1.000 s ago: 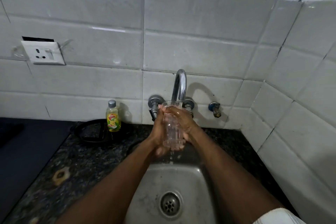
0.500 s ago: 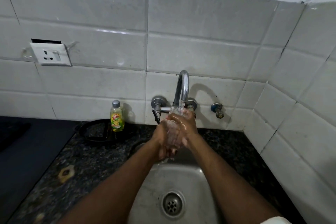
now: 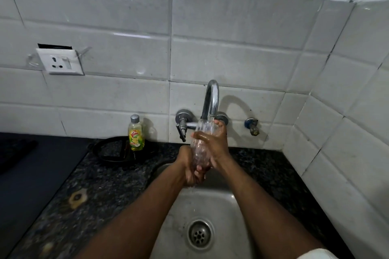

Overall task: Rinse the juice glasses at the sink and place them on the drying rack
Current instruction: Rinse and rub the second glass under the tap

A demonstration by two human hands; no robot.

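A clear juice glass (image 3: pixel 200 145) is held upright under the chrome tap (image 3: pixel 211 99), and water runs into it and drips off its base. My left hand (image 3: pixel 188 168) grips the bottom of the glass. My right hand (image 3: pixel 216 143) wraps around its upper side, thumb across the front and fingertips at the rim. Both hands are wet and hover above the back of the steel sink (image 3: pixel 223 202). No drying rack is in view.
A yellow dish-soap bottle (image 3: pixel 136 133) stands on a black ring stand (image 3: pixel 109 151) left of the tap. Dark granite counter (image 3: pixel 101 185) surrounds the sink. A wall socket (image 3: pixel 60 61) is at the left, a small valve (image 3: pixel 252 126) right of the tap, the tiled wall close on the right.
The glass has been raised closer to the spout. My left hand slid down to its base while my right hand moved up toward the rim.
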